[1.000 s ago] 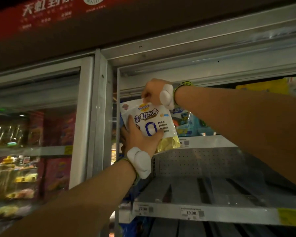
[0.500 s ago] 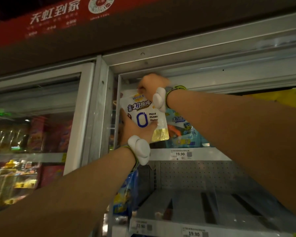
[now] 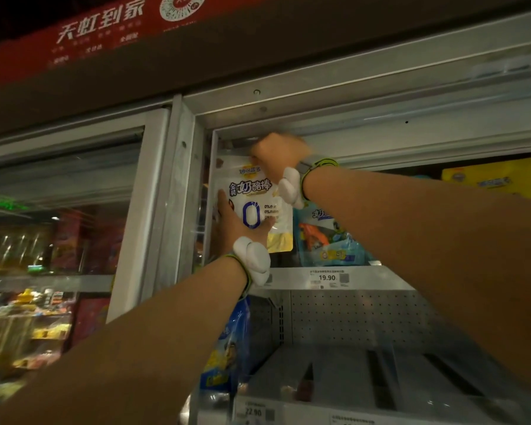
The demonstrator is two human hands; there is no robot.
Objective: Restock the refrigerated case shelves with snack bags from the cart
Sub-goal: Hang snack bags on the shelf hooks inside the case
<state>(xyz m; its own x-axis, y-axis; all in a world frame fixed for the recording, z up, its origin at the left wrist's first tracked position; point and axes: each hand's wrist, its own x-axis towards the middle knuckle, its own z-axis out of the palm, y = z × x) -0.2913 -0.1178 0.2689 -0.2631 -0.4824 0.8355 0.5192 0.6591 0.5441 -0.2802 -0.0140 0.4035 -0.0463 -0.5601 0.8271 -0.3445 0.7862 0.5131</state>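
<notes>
Both hands, left hand and right hand (blurred), hold the snack bag.

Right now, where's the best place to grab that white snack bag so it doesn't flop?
Probably the flat top edge, pinched from above, where the right hand is, though its fingers are blurred. The white snack bag hangs upright and looks soft, so a second hold low on its left side, where the left hand holds it, should steady it.
</notes>
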